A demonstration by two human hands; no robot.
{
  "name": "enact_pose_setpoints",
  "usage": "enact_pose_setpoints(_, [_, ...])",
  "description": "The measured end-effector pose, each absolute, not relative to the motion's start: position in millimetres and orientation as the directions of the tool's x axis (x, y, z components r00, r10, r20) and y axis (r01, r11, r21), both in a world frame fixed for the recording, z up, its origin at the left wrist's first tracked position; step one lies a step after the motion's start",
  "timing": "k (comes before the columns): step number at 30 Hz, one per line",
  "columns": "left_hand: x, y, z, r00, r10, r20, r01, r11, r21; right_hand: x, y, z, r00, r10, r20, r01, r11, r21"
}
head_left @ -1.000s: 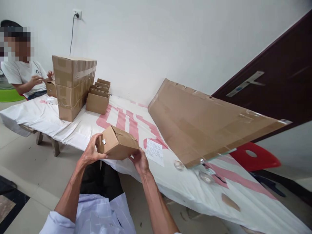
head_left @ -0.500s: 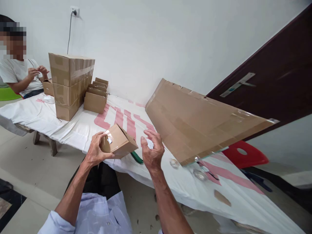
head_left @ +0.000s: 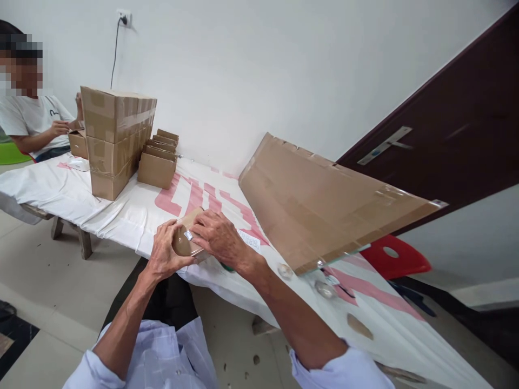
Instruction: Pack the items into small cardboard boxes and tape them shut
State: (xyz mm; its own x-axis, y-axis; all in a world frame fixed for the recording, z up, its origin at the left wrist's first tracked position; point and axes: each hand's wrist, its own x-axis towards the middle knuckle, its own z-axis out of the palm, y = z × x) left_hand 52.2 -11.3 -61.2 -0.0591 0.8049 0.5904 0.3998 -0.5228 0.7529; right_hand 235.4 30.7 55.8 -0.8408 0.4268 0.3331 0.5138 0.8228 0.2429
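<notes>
A small brown cardboard box is held above the table's front edge, over my lap. My left hand grips its left side, thumb underneath and fingers over the top. Across the right part of the box lies my right hand, its fingers curled and pressed onto it beside a small white label. That hand covers much of the box, so its right side is hidden. Just past my right wrist, a white sheet with writing lies on the table, and part of a green object shows below.
Stacked taped cartons and several open small boxes stand left on the cloth-covered table. A large cardboard sheet leans at right. Tape rolls lie before it. A co-worker sits far left; a red chair stands right.
My right hand has moved left from beside the box onto its top and right side. My left hand keeps its hold. The co-worker has raised one hand.
</notes>
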Motion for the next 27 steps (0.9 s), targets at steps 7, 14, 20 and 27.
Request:
enact_pose_setpoints(7, [55.2, -15.5, -54.3, -0.053, 0.808, 0.586, 0.435, -0.510, 0.742, 233.6, 35.0, 59.4, -0.864, 0.416, 0.284, 0.495, 0.806, 0.325])
enact_pose_setpoints(14, [56.9, -19.6, -46.0, -0.050, 0.829, 0.558, 0.466, -0.475, 0.746, 233.1, 35.3, 58.5, -0.886, 0.383, 0.262, 0.461, 0.790, 0.404])
enact_pose_setpoints(20, [58.3, -17.4, -47.4, -0.063, 0.834, 0.547, 0.467, -0.460, 0.755, 235.1, 38.0, 53.9, -0.904, 0.329, 0.272, 0.414, 0.829, 0.375])
enact_pose_setpoints(27, [59.2, -16.8, -46.7, -0.065, 0.835, 0.546, 0.469, -0.458, 0.756, 234.9, 41.6, 48.1, -0.914, 0.281, 0.293, 0.385, 0.832, 0.400])
